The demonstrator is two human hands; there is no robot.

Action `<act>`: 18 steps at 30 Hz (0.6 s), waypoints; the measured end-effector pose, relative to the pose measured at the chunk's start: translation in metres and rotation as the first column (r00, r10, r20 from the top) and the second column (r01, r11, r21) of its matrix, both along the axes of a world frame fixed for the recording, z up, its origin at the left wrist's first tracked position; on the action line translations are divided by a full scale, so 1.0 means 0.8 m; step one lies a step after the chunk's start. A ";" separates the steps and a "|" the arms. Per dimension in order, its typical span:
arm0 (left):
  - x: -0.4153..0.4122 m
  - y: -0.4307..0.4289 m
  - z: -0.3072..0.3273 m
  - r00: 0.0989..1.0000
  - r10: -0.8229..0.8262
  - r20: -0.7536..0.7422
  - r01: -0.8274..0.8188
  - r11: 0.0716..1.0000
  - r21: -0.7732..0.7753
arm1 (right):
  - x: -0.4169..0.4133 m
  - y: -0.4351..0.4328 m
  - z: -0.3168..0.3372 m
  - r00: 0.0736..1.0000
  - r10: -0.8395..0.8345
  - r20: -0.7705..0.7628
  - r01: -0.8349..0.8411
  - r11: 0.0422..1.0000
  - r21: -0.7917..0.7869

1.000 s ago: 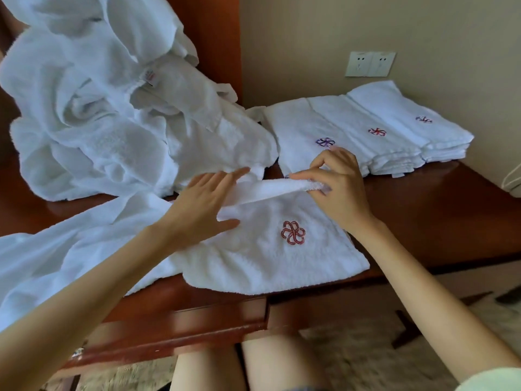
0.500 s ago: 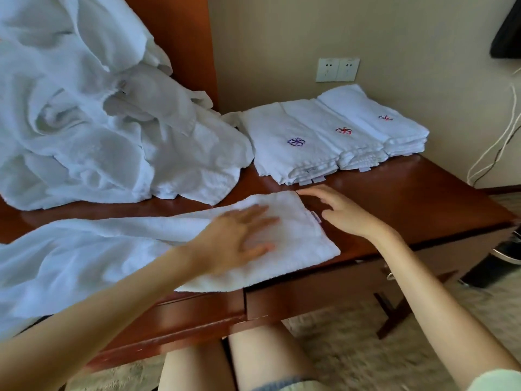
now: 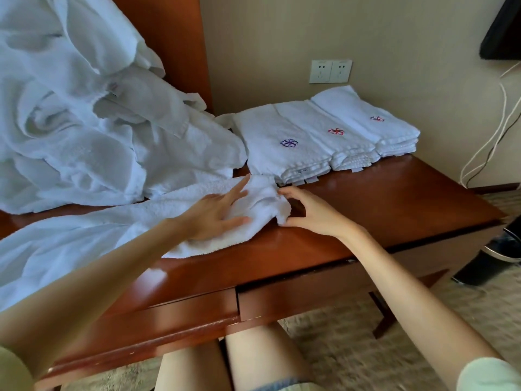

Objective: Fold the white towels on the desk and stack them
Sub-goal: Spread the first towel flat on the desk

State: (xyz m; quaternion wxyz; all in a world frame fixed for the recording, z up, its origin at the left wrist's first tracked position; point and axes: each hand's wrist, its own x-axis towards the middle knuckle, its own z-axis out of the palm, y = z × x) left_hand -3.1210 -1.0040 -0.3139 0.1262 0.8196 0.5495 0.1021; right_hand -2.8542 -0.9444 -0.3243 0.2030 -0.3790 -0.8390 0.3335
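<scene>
While the fingers (image 3: 238, 191) of the left hand (image 3: 214, 215) lie straight and spread, palm down, they press flat on the towel (image 3: 127, 224) near its right end. Right hand (image 3: 313, 214): fingers curled, forefinger on top and thumb below, pinching the bunched right end of the same towel. That end is rumpled and sits just in front of the nearest folded stack. The towel runs as a long band leftward across the desk (image 3: 394, 198) and off the left of the frame. Behind it, a loose pile (image 3: 84, 122) of unfolded white towels is heaped against a wooden panel (image 3: 174, 38). Back right: three folded stacks (image 3: 324, 136) side by side against the wall, an embroidered emblem on each, purple on the nearest, red on the middle one. Desk surface is glossy reddish-brown wood, with a drawer front (image 3: 296, 289) below its edge. Beige wall with a double socket (image 3: 331, 71); white cables (image 3: 501, 122) hang at right below a dark panel (image 3: 504, 29). Mottled carpet (image 3: 338, 348) underfoot.
</scene>
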 end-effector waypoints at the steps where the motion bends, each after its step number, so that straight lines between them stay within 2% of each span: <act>1: 0.001 0.000 0.002 0.998 0.042 0.056 -0.040 0.998 -0.039 | -0.011 -0.001 -0.001 0.999 -0.018 -0.032 0.018 1.000 0.007; 3: -0.001 0.002 0.004 0.976 0.141 0.167 -0.115 0.981 -0.155 | -0.027 0.000 0.002 0.989 -0.084 -0.121 0.091 0.995 0.047; 5: -0.004 0.001 0.008 0.959 0.197 0.205 -0.150 0.963 -0.223 | -0.037 0.000 0.013 0.963 -0.139 -0.229 0.146 0.989 0.012; 10: -0.014 0.009 0.012 0.950 0.248 0.190 -0.215 0.960 -0.179 | -0.033 0.000 0.066 0.846 -0.367 -0.386 0.332 0.930 -0.156; 12: -0.014 0.015 0.010 0.957 0.238 0.168 -0.211 0.964 -0.160 | -0.009 0.003 0.093 0.867 -0.344 -0.360 0.289 0.936 -0.200; 14: -0.009 0.021 0.012 0.949 0.227 0.220 -0.187 0.964 -0.188 | 0.015 0.003 0.113 0.951 -0.266 -0.156 0.230 0.950 -0.213; 15: -0.006 0.021 0.014 0.944 0.232 0.235 -0.182 0.959 -0.218 | 0.021 0.004 0.117 0.968 -0.249 0.028 0.250 0.953 -0.172; 17: -0.003 0.015 0.020 0.953 0.221 0.205 -0.175 0.960 -0.220 | 0.021 0.004 0.114 0.874 -0.260 0.411 0.305 0.951 -0.044; 18: -0.006 0.008 0.024 0.969 0.196 0.150 -0.168 0.969 -0.178 | 0.012 0.001 0.111 0.809 -0.266 0.524 0.300 0.954 0.020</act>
